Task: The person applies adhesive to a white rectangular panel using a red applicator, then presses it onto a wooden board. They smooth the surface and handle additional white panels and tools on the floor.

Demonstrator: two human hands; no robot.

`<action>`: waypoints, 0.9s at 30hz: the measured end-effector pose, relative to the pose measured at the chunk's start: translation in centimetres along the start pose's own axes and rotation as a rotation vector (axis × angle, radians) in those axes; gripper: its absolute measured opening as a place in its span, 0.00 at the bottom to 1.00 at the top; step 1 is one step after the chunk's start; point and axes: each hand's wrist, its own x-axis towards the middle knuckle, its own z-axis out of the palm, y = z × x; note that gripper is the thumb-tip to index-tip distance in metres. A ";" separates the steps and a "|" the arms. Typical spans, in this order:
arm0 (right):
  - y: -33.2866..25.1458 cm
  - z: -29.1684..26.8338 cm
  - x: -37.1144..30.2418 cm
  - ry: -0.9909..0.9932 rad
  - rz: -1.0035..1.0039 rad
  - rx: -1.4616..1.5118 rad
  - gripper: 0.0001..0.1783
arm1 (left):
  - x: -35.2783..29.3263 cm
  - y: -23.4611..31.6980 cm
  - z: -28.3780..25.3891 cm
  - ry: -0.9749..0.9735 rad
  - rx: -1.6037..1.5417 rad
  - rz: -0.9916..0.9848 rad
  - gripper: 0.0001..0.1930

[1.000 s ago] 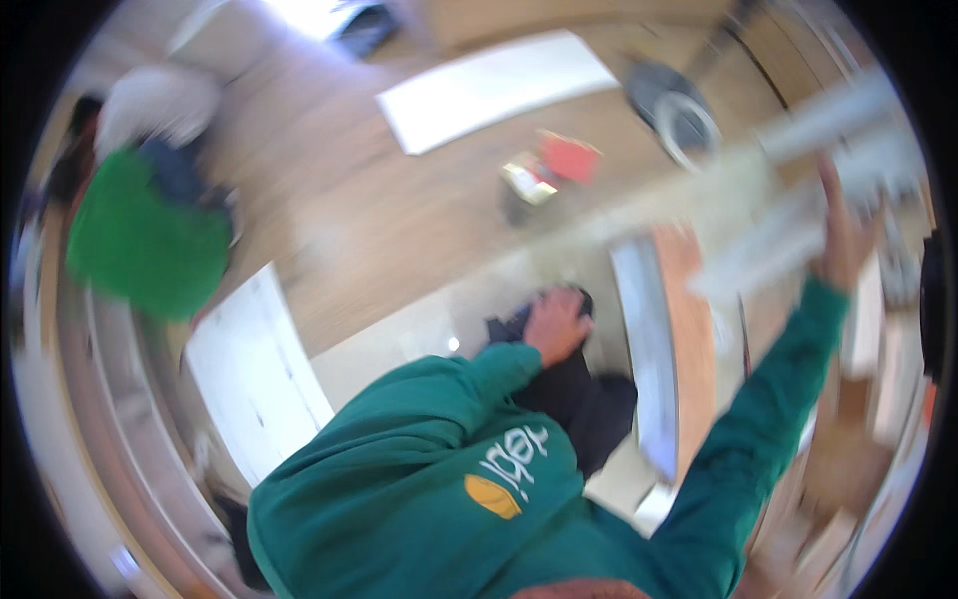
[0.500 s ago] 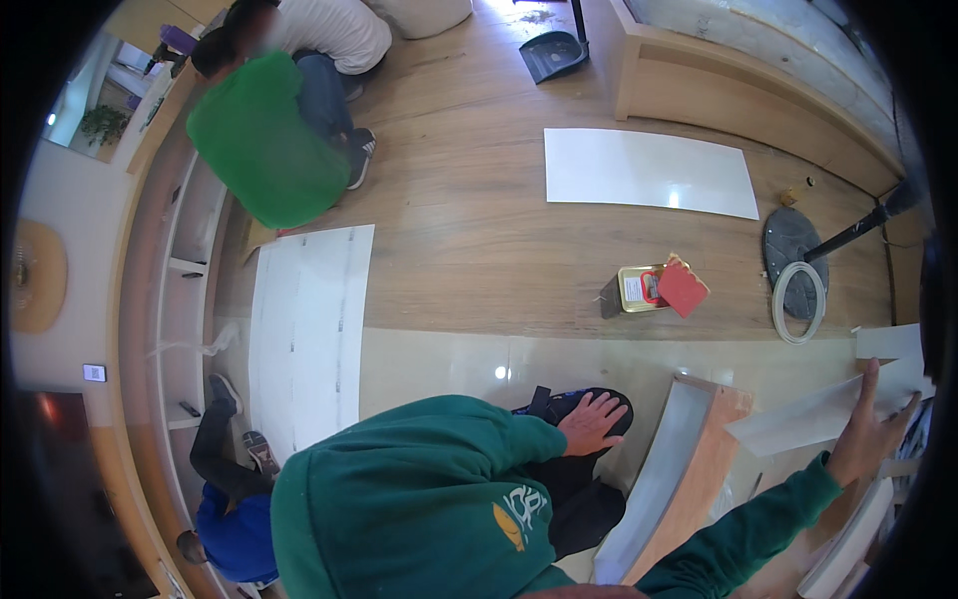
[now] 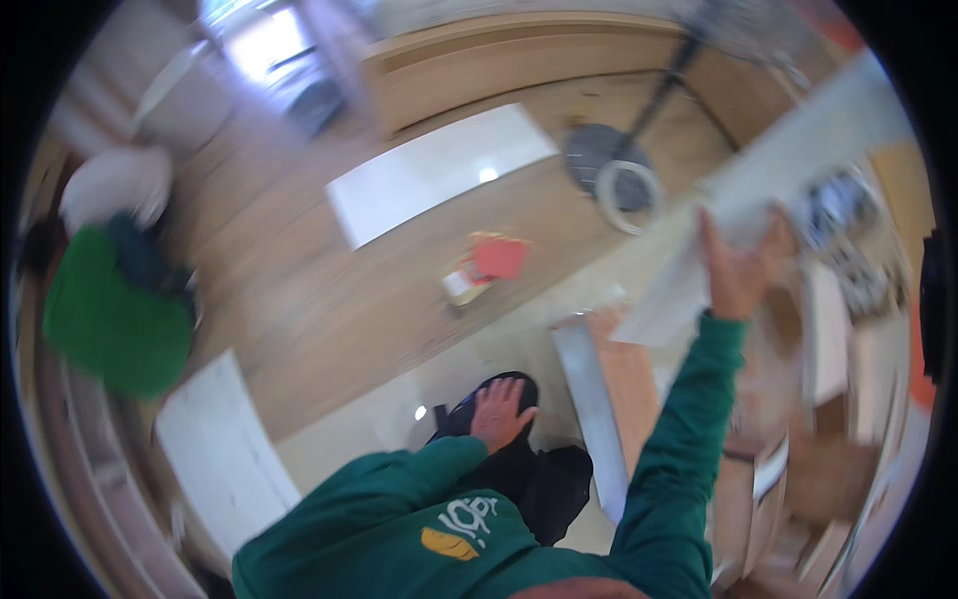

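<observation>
My left hand (image 3: 502,412) lies flat on my dark knee pad with its fingers spread, holding nothing. My right arm stretches ahead on the right. The right hand (image 3: 740,268) is over a long white panel (image 3: 664,292), thumb and fingers wide apart. Motion smears this hand, and I cannot tell whether it touches the panel. Beside my legs, nearer than the panel, stands a long wooden piece (image 3: 621,374) with a white side.
A tin (image 3: 461,288) with a red piece on it stands ahead. Beyond lie a white board (image 3: 439,172) and a round dark base with a pole (image 3: 609,155). Another white board (image 3: 225,444) lies left, near a person in green (image 3: 115,309). Wooden pieces (image 3: 833,479) crowd the right.
My view has swung to the right, so the room's things sit further left. The right hand remains spread by the white panel; the left stays on the knee pad.
</observation>
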 end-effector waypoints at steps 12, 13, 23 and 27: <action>-1.2 -7.9 -2.9 -0.024 0.277 -0.045 0.60 | 0.1 -0.4 -0.5 0.000 0.077 0.071 0.34; -1.7 -7.8 -3.2 -0.042 0.387 0.068 0.63 | 0.2 -0.4 -0.1 -0.009 0.086 0.068 0.34; -7.8 -11.3 -4.5 -0.026 0.580 0.196 0.68 | 2.1 -11.2 3.6 -0.108 0.107 0.666 0.37; -8.4 -12.2 -4.5 -0.053 0.559 0.216 0.67 | 0.8 -11.9 2.3 -0.353 0.143 0.780 0.36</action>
